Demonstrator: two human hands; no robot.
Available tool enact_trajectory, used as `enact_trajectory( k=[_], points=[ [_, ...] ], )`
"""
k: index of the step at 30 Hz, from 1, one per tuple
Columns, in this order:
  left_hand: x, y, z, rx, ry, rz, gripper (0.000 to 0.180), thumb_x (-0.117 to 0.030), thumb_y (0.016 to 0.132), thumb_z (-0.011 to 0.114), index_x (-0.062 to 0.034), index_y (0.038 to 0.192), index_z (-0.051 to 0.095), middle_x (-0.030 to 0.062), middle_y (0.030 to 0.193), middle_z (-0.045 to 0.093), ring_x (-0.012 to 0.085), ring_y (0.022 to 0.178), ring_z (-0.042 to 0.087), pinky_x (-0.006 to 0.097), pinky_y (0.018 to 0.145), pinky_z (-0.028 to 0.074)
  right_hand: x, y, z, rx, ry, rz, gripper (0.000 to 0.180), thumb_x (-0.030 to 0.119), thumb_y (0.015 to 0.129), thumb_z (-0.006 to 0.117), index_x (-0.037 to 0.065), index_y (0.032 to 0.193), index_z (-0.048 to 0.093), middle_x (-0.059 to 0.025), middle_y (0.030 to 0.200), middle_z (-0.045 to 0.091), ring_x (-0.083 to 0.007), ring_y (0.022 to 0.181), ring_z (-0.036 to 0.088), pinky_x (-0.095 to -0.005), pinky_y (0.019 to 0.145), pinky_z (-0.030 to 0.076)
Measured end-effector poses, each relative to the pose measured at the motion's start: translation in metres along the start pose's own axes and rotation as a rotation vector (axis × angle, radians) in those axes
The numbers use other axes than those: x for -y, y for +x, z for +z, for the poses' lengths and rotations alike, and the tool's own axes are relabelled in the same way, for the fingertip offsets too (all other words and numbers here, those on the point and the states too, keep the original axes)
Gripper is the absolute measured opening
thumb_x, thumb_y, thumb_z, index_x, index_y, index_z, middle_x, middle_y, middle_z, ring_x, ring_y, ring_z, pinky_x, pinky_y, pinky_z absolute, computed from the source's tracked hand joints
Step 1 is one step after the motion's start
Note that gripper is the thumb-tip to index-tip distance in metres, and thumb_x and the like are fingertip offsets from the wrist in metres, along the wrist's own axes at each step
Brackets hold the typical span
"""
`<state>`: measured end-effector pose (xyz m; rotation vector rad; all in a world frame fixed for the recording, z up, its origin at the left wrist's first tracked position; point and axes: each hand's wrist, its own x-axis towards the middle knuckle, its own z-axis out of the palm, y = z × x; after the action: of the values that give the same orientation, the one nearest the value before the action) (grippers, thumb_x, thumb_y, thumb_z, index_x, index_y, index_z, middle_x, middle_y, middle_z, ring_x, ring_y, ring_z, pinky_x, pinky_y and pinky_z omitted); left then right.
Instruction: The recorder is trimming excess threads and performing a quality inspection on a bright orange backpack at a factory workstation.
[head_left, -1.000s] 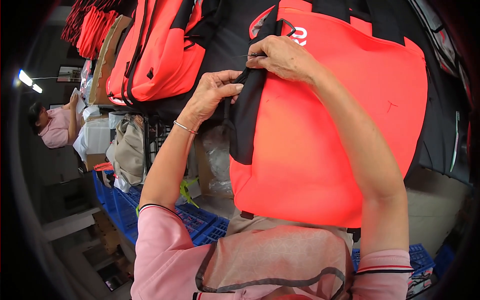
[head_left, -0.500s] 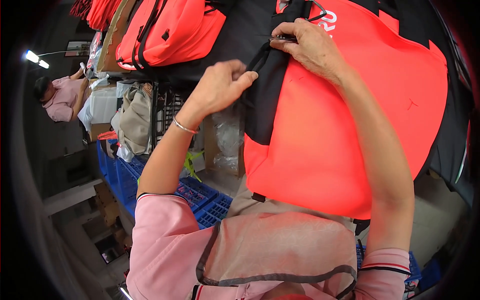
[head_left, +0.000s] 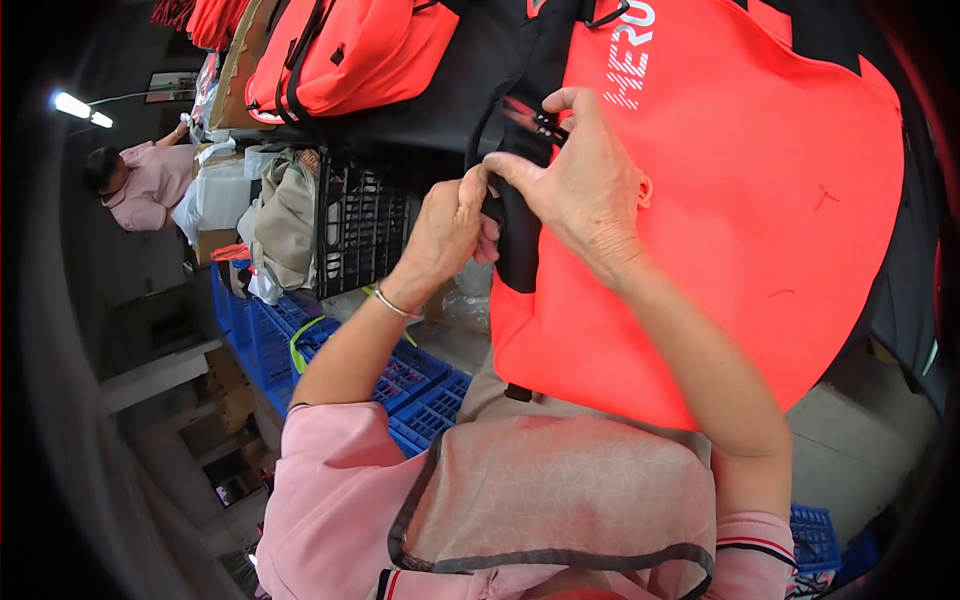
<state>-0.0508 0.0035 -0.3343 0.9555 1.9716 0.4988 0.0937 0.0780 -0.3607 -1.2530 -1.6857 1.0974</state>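
A large bright coral bag (head_left: 720, 230) with black trim lies spread before me. My left hand (head_left: 445, 225) is closed at its black side edge, pinching a black strap (head_left: 480, 135) that loops upward. My right hand (head_left: 585, 185) meets it there, thumb and left fingertips touching at the strap. Tucked in my right hand is what looks like a small pair of thread snips (head_left: 540, 122), dark and partly blurred, with an orange loop showing at the palm's far side. Loose dark threads lie on the coral fabric. The fingers of my left hand partly hide the strap.
Another coral bag (head_left: 350, 60) lies at the upper left on the black surface. Below it stand a black crate (head_left: 360, 220), beige cloth (head_left: 285, 225) and blue crates (head_left: 400, 385). A co-worker in pink (head_left: 150, 185) is at the far left.
My right hand has come down and left from the upper strap to meet my left hand. The left hand has moved slightly down. The bag has shifted a little in view.
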Motion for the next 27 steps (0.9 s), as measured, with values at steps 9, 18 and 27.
enact_trajectory(
  k=[9, 18, 27],
  points=[
    [0.014, -0.018, 0.027, -0.189, -0.355, 0.165, 0.058, -0.048, 0.107, 0.034, 0.0032, 0.093, 0.059, 0.0085, 0.062, 0.06, 0.0143, 0.046, 0.058, 0.025, 0.042, 0.046, -0.017, -0.01, 0.005, 0.016, 0.16, -0.122, 0.045, -0.005, 0.079, 0.068, 0.003, 0.118, 0.048, -0.0155, 0.099, 0.058, -0.0284, 0.094, 0.063, -0.0382, 0.079, 0.052],
    [0.029, -0.022, 0.046, -0.273, -0.458, 0.254, 0.051, -0.044, 0.108, 0.034, 0.0001, 0.098, 0.058, 0.0063, 0.062, 0.058, 0.0111, 0.046, 0.056, 0.023, 0.044, 0.043, -0.028, -0.012, 0.006, -0.085, 0.221, -0.33, 0.048, -0.011, 0.069, 0.064, 0.002, 0.114, 0.053, -0.0146, 0.091, 0.058, -0.0303, 0.08, 0.062, -0.0386, 0.068, 0.05],
    [0.042, -0.003, 0.032, -0.264, -0.179, 0.401, 0.031, -0.025, 0.098, 0.064, -0.0016, 0.115, 0.053, 0.0053, 0.095, 0.062, 0.0095, 0.082, 0.061, 0.026, 0.071, 0.051, -0.015, 0.0, -0.021, 0.007, 0.183, -0.138, 0.038, 0.002, 0.077, 0.072, 0.006, 0.111, 0.056, -0.0123, 0.089, 0.061, -0.0281, 0.077, 0.065, -0.0389, 0.063, 0.05]
  ],
)
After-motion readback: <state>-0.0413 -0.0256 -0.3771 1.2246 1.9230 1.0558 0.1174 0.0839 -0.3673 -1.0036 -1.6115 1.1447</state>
